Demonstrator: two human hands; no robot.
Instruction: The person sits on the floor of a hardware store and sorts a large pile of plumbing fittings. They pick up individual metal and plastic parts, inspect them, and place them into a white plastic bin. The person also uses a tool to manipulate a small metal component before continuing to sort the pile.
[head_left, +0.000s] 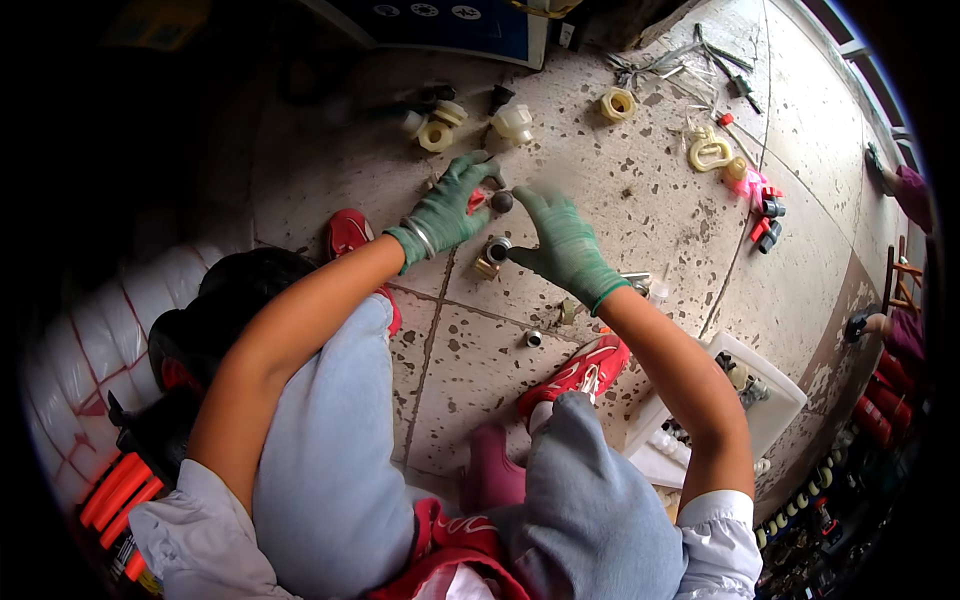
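Observation:
Both my hands wear green work gloves and reach down to the tiled floor. My left hand (446, 202) is curved around a small red piece (475, 200), with thumb and fingers apart; whether it touches the piece is unclear. Beside its fingertips sits a dark round part (502, 201). To the right, my right hand (562, 240) has its thumb and fingers spread, with nothing visible between them; its fingertips are blurred. Near its thumb, a metal ring-shaped fitting (497, 250) stands against a brass-coloured fitting (487, 268). A smaller metal fitting (533, 338) lies closer to me.
Cream plastic fittings (436, 136) lie ahead, with another hex fitting (618, 104) farther right. Red-handled valves (769, 225) are at right. A white bin (780, 390) holds parts near my right arm. A blue panel (457, 30) stands ahead. Another person's foot (859, 326) shows at the right edge.

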